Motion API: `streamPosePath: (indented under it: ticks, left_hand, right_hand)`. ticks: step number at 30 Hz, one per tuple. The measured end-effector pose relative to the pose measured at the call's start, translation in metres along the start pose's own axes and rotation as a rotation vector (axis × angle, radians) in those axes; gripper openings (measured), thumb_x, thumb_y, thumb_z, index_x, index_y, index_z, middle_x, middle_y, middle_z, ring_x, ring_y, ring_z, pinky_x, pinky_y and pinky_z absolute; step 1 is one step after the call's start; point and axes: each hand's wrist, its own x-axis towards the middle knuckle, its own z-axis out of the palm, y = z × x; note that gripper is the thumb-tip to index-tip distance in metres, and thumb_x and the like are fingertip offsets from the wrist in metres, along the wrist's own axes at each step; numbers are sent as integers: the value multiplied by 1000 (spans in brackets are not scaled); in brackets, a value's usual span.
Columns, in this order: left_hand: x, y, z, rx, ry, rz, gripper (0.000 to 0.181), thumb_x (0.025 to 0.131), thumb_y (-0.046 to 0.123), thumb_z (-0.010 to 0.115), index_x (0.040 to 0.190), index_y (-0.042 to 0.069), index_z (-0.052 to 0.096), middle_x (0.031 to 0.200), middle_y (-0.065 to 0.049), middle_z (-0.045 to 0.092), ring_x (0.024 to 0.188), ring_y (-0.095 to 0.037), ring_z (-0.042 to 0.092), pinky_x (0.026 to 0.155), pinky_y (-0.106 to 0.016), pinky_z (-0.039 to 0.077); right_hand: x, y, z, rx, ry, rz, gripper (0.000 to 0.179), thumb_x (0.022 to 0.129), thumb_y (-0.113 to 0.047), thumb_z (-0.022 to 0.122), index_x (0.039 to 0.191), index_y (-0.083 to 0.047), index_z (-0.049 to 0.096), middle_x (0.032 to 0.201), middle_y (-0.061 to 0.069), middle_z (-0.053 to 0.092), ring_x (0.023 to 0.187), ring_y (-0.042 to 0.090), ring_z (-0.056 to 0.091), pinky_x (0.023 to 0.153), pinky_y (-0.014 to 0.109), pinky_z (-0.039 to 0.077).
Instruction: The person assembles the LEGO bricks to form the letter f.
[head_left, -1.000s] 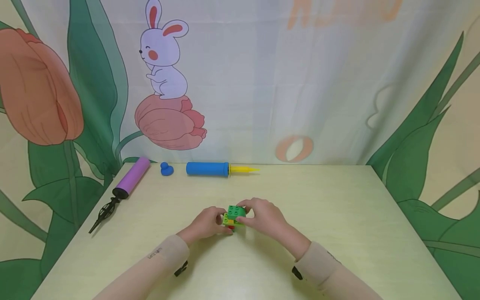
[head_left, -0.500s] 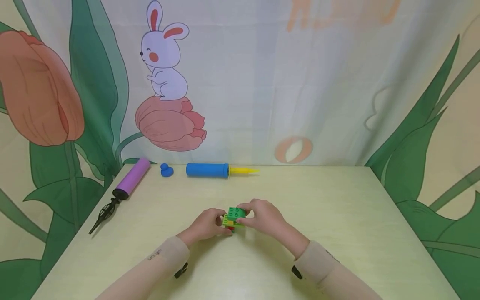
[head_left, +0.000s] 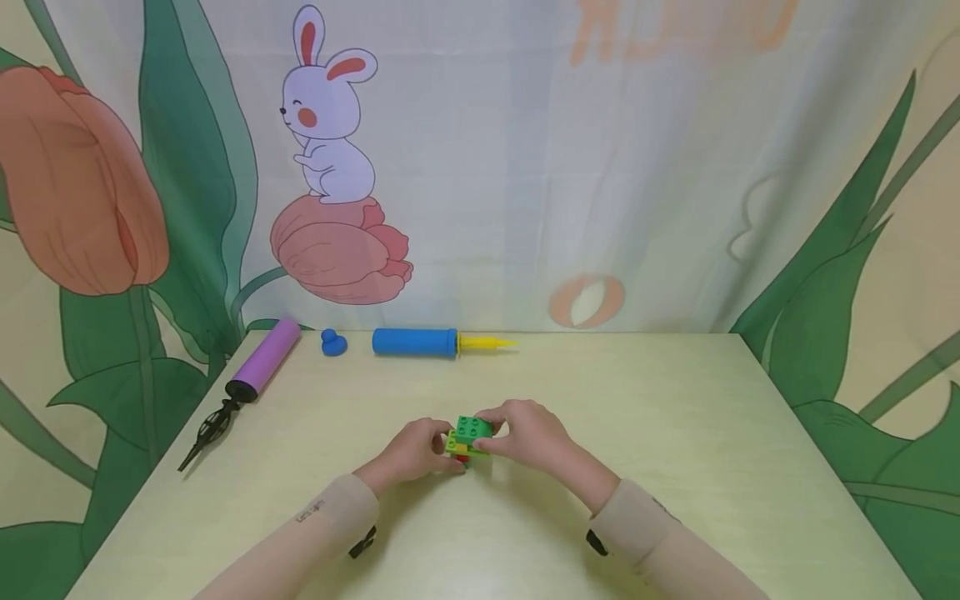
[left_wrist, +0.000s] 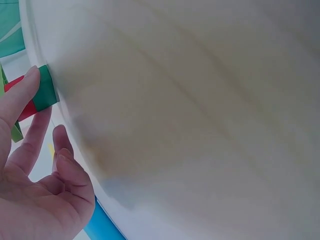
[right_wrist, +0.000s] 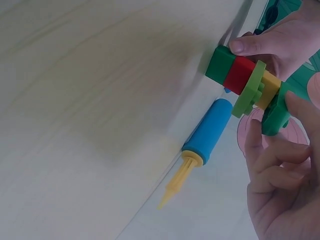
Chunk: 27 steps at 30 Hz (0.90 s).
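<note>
A small stack of toy building bricks stands on the table between both hands. From the bottom it has a dark green brick [right_wrist: 220,64], a red brick [right_wrist: 239,74], a light green plate [right_wrist: 248,92], a yellow brick [right_wrist: 269,88] and a green top brick [head_left: 472,429]. My left hand [head_left: 408,450] pinches the lower green and red bricks between thumb and finger. With thumb and forefinger, my right hand [head_left: 536,435] grips the top green brick, which overhangs to the right. The left wrist view shows only the lower part of the stack.
Along the table's back edge lie a blue pump [head_left: 415,342] with a yellow nozzle and a small blue knobbed piece [head_left: 333,342]. A purple pump [head_left: 266,358] with a black end lies at the left edge. A printed curtain [head_left: 480,167] hangs behind the table.
Both hands keep their hold on the brick stack and barely move. The whole head view shifts slightly downward in the picture.
</note>
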Motion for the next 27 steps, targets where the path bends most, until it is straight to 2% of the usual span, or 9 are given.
streamPosePath:
  ticks: [8, 13, 17, 22, 27]
  left_hand:
    - [0, 0, -1, 2, 2, 3, 31, 75, 25, 84, 95, 12, 65, 67, -2, 49, 64, -14, 42, 56, -28, 33]
    - [0, -1, -1, 0, 0, -5, 30, 76, 25, 84, 94, 12, 64, 67, -2, 50, 63, -14, 42, 56, -28, 34]
    - [-1, -1, 0, -8, -3, -3, 29, 76, 25, 84, 92, 12, 64, 68, -2, 50, 63, -14, 43, 56, -28, 34]
    - [-1, -2, 0, -11, -5, 7, 29, 76, 25, 84, 91, 12, 64, 67, -2, 50, 63, -14, 43, 56, -27, 34]
    - [-2, -1, -1, -16, -6, 8, 28, 76, 24, 84, 92, 12, 64, 67, -1, 50, 63, -13, 43, 56, -27, 33]
  right_hand:
    - [2, 4, 2, 9, -1, 19, 39, 80, -41, 78, 114, -25, 72, 78, -15, 61, 52, 9, 38, 45, 25, 27]
    - [1, 7, 5, 26, 3, 10, 39, 81, -42, 77, 115, -24, 70, 83, -12, 62, 56, 10, 44, 47, 25, 33]
    - [-1, 10, 7, 80, 16, -6, 40, 81, -41, 77, 116, -23, 68, 87, -8, 63, 58, 11, 48, 49, 27, 37]
    - [-3, 12, 9, 155, 19, -10, 41, 80, -39, 78, 117, -23, 67, 91, -7, 63, 51, 10, 47, 47, 27, 39]
    - [-3, 12, 9, 184, 16, -12, 39, 80, -33, 79, 116, -23, 67, 92, -7, 64, 46, 9, 44, 46, 26, 39]
